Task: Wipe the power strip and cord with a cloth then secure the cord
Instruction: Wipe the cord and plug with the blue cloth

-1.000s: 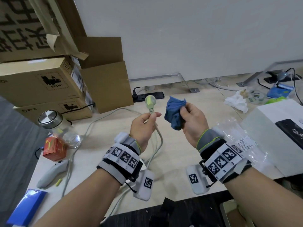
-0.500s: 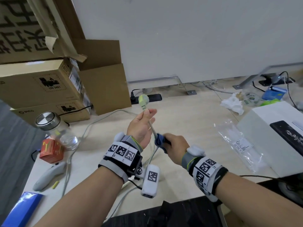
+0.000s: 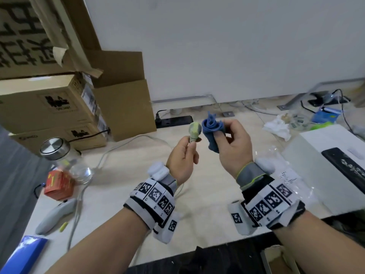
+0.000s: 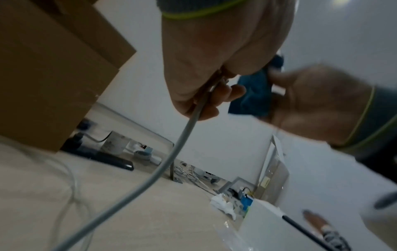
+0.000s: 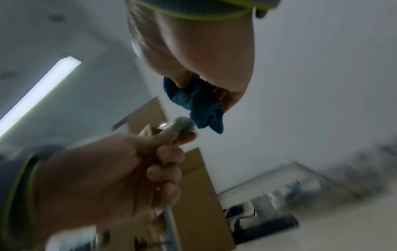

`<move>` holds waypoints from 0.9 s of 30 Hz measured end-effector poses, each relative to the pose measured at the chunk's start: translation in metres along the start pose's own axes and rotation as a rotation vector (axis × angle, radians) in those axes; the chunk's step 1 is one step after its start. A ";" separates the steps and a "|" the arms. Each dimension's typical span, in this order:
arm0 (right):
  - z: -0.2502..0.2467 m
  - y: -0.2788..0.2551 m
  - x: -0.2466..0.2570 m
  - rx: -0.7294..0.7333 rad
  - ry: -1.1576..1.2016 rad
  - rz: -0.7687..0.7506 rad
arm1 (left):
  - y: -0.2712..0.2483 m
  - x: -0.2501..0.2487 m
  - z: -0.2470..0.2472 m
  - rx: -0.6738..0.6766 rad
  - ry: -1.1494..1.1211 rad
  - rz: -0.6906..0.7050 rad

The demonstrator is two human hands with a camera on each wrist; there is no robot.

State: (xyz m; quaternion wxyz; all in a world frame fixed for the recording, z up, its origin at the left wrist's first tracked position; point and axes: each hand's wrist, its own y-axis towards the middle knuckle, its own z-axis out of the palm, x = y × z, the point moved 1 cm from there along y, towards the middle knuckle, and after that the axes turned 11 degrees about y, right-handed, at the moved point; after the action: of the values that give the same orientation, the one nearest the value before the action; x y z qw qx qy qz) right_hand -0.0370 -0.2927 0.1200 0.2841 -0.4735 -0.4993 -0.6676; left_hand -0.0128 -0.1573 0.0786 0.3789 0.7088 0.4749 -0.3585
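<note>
In the middle of the head view the left hand (image 3: 182, 155) is raised above the table (image 3: 207, 186), its fingers curled round the grey cord (image 4: 171, 152) just under the plug (image 3: 195, 130), which stands upright out of the fist. The right hand (image 3: 233, 147) is right beside it, fingers and thumb pinching a bunched blue cloth (image 3: 213, 131); the cloth sits just to the right of the plug, and the blur hides whether they touch. In the left wrist view the cord drops from the fist and curves down toward the lower left of the frame. In the head view it runs on the tabletop in a long loop at centre left.

Behind the hands, at the back edge of the table, lies a black power strip (image 3: 173, 121) with a black plug in its left end. Stacked cardboard boxes (image 3: 59, 107) fill the upper left. In front of them stands a glass jar (image 3: 67, 161) with a metal lid, and close by, lower left, are a small red box (image 3: 59, 184), a grey controller (image 3: 53, 216) and a blue packet (image 3: 23, 252). On the right sits a white box (image 3: 320, 167) with a black device on it, with a clear plastic bag (image 3: 284, 175) against its left side. Crumpled white tissue (image 3: 276, 127) and loose cables lie in the upper right by the wall.
</note>
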 end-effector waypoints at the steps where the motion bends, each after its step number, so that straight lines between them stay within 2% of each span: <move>1: 0.003 -0.003 0.003 0.055 -0.118 -0.119 | 0.001 0.000 0.001 0.012 0.045 0.022; 4: 0.010 -0.010 -0.002 0.265 -0.444 -0.430 | -0.001 0.000 0.001 0.057 0.231 0.077; 5: 0.008 -0.009 -0.005 0.287 -0.490 -0.482 | -0.003 -0.001 0.002 0.073 0.252 0.102; 7: 0.003 -0.001 -0.009 0.236 -0.526 -0.497 | -0.008 -0.003 0.001 0.075 0.217 0.154; 9: -0.004 0.011 -0.015 0.136 -0.553 -0.377 | -0.010 -0.003 0.001 0.069 0.178 0.187; 11: -0.011 0.023 -0.020 0.049 -0.552 -0.151 | -0.012 -0.002 0.003 0.070 0.131 0.183; 14: -0.013 0.026 -0.016 -0.103 -0.294 0.145 | -0.011 0.000 0.002 0.064 0.102 0.126; 16: -0.005 0.018 -0.009 -0.099 -0.146 0.182 | -0.010 -0.002 0.002 0.077 0.073 0.101; 18: 0.005 0.006 -0.001 -0.001 -0.222 -0.006 | -0.010 -0.004 0.003 0.069 0.019 0.063; 21: 0.012 -0.012 -0.006 0.234 -0.362 -0.285 | -0.009 -0.005 0.004 0.029 -0.112 -0.050; 24: 0.012 -0.021 -0.014 0.311 -0.375 -0.398 | -0.008 -0.004 0.002 0.042 -0.106 -0.053; 27: 0.007 -0.022 -0.019 0.280 -0.406 -0.437 | -0.013 -0.002 0.000 0.036 0.130 0.059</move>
State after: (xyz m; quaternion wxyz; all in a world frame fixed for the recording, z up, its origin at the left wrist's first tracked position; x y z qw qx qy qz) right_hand -0.0464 -0.2807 0.0942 0.0911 -0.4348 -0.7225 -0.5298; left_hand -0.0262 -0.1549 0.0778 0.3449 0.7510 0.4708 -0.3088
